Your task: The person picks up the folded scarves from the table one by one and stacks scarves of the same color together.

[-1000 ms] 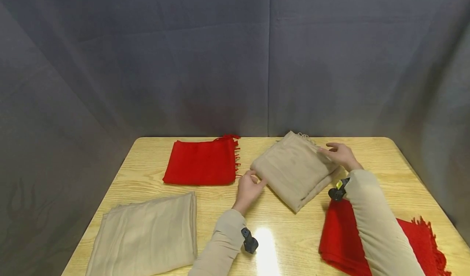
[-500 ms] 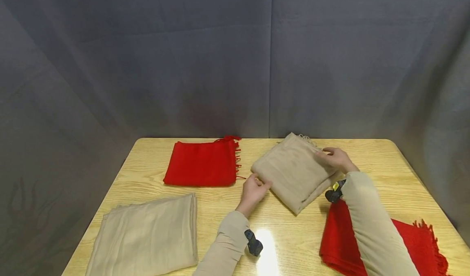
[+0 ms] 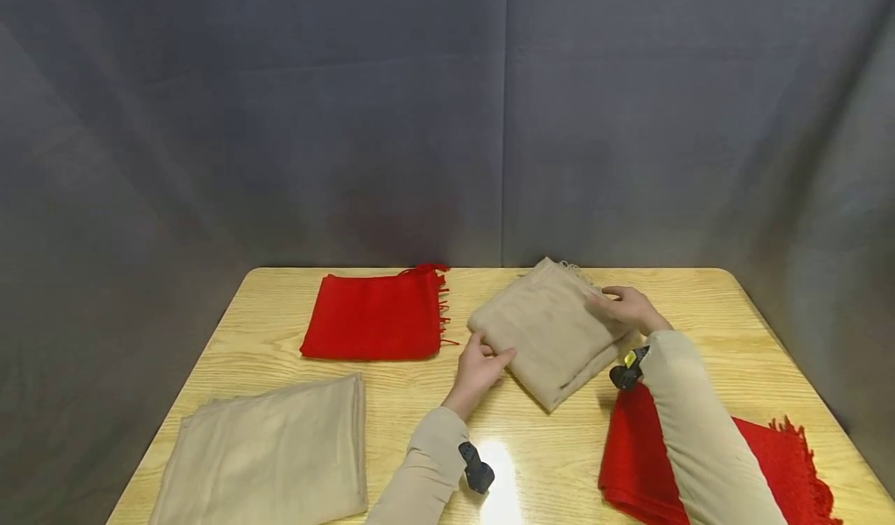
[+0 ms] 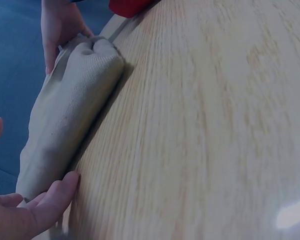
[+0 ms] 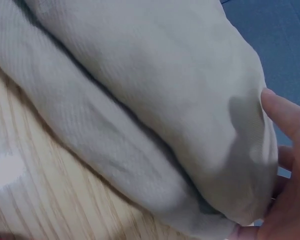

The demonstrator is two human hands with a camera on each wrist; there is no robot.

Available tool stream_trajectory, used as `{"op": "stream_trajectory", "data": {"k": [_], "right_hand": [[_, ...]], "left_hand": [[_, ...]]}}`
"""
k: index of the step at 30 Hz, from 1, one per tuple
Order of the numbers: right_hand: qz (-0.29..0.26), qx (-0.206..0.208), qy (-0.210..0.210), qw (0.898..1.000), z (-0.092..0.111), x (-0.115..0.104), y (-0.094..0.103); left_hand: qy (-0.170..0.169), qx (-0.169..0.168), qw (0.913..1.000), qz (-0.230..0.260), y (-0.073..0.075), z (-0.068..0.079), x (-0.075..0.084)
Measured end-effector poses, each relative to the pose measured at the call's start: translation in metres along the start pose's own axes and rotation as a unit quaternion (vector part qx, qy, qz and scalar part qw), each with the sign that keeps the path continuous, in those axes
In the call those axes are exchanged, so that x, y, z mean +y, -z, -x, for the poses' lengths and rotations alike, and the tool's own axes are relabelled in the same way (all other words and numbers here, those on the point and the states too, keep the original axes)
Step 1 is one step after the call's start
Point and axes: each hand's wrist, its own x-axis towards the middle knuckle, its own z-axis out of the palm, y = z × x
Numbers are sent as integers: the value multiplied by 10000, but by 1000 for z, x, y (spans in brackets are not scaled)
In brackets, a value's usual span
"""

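Observation:
A folded beige scarf (image 3: 552,331) with fringe at its far corner lies at an angle on the table. My left hand (image 3: 478,373) is at its left side; in the left wrist view the fingertips (image 4: 65,187) touch the table right at the folded edge. At the opposite side is my right hand (image 3: 629,309), with its fingers along the scarf's right edge. In the right wrist view one finger (image 5: 282,110) lies against the cloth (image 5: 190,90), while others are partly hidden behind the edge. The lower layer sticks out past the upper one.
A folded red scarf (image 3: 374,319) with fringe lies at the back left. Another beige folded cloth (image 3: 266,451) is at the front left. A second red scarf (image 3: 769,451) sits front right, partly under my right forearm. Grey curtains (image 3: 349,121) surround the table (image 3: 419,432).
My left hand has slid slightly toward the near side along the beige scarf's edge. My right hand stays at the right edge. The head view has shifted slightly.

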Motion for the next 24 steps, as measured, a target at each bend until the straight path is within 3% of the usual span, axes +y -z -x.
{"op": "stream_trajectory", "data": {"k": [7, 15, 24], "right_hand": [[-10, -52, -107, 9999, 5, -4, 3], [-181, -48, -78, 9998, 3, 1, -1], [-610, -70, 161, 9980, 2, 5, -5]], "left_hand": [[73, 49, 9998, 153, 2, -4, 2], [306, 195, 9940, 1027, -1, -7, 3], [270, 100, 9945, 1004, -6, -8, 2]]}}
